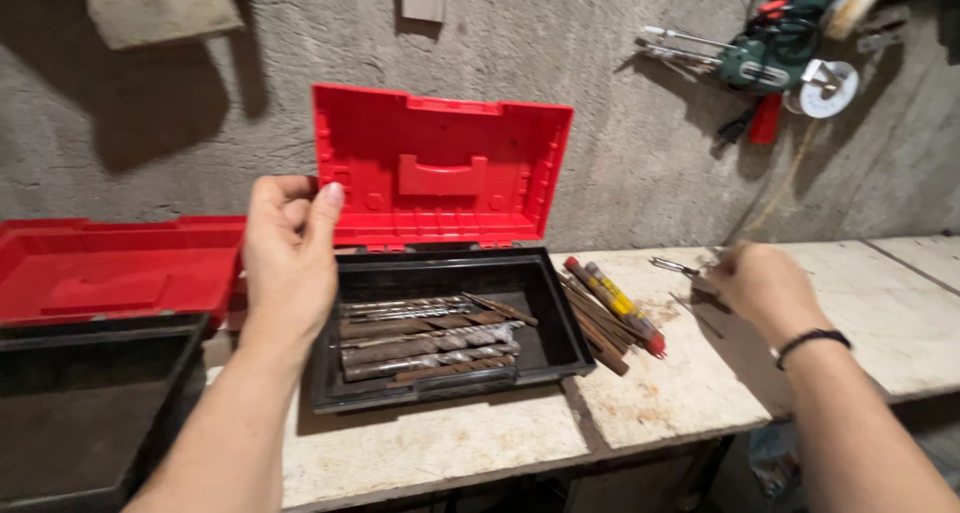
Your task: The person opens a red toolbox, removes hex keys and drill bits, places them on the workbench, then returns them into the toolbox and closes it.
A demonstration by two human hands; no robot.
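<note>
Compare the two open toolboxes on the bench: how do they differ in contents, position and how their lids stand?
The middle toolbox holds a row of long drill bits; the left toolbox looks empty as far as it shows. The middle toolbox's lid stands nearly upright against the wall; the left toolbox's lid tilts further back. The middle one shows whole; the left one is cut off by the picture's edge. Both have black bases and red lids.

A rough grey concrete wall (620, 123) stood behind a long workbench (700, 373) with a pale, rust-stained top. Power tools and cords (775, 58) hung on the wall at the upper right (tangled together). A board (160, 8) cast a dark shadow at upper left.
</note>
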